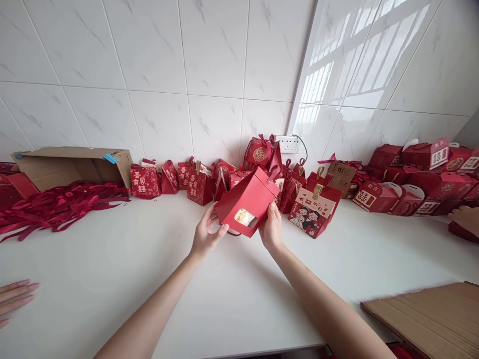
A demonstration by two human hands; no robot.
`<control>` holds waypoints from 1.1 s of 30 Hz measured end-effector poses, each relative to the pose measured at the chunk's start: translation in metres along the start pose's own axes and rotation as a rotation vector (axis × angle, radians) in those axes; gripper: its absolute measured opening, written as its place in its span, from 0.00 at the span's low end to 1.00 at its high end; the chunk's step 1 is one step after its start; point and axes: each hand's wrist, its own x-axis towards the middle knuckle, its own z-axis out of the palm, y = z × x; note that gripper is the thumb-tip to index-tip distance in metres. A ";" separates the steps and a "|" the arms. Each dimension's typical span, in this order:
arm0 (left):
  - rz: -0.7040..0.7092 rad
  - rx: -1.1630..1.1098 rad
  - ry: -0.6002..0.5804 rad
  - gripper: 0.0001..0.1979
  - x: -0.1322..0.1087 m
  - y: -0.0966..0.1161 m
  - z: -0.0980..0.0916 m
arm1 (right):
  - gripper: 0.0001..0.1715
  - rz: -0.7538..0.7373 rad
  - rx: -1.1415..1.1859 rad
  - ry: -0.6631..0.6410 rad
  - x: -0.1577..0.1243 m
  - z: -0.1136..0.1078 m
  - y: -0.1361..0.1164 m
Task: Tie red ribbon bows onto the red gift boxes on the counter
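Note:
Between my two hands, tilted above the white table (209,289), is a red gift box (243,197) with a small clear window near its lower edge. Something pale shows through that window. My left hand (208,229) grips the box's left lower side, thumb in front. On its right side, my right hand (272,224) is closed around the edge. Just right of it stands a printed gift box (310,214) with a cartoon couple and a gold loop on top. Behind the held box, several red gift boxes (200,187) line the wall.
A heap of dark red ribbons (63,204) lies at left before an open cardboard carton (75,164). Stacked red boxes (422,184) fill the right, where another person's hand (466,219) reaches in. Other fingers (17,299) show at the left edge. Flat cardboard (430,314) lies front right.

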 end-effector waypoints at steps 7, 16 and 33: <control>0.132 0.221 0.054 0.38 -0.006 0.008 0.004 | 0.20 0.131 0.188 -0.006 0.004 -0.002 -0.007; -0.205 -0.033 -0.020 0.24 -0.002 0.023 0.008 | 0.15 0.692 0.083 -0.135 0.010 -0.002 -0.033; -0.252 0.397 -0.361 0.13 -0.014 0.004 0.018 | 0.19 -0.116 -0.669 0.228 -0.202 -0.101 -0.166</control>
